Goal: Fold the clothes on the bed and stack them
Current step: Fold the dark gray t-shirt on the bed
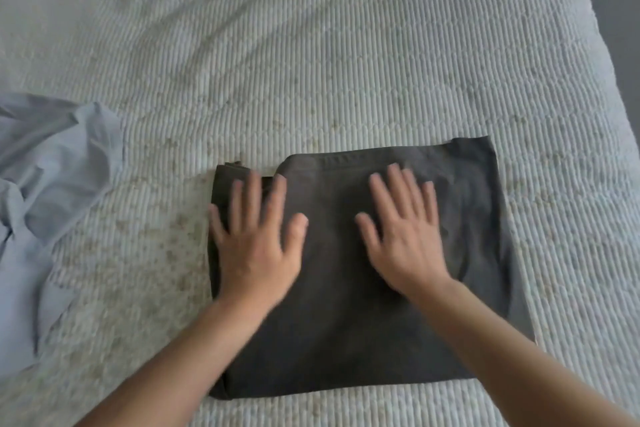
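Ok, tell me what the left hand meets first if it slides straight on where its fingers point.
The left hand would likely cross the dark folded garment's far edge onto bare ribbed bedspread.

No legible text, label, brand, number or sign found on any surface in view; motion blur obscures fine detail.
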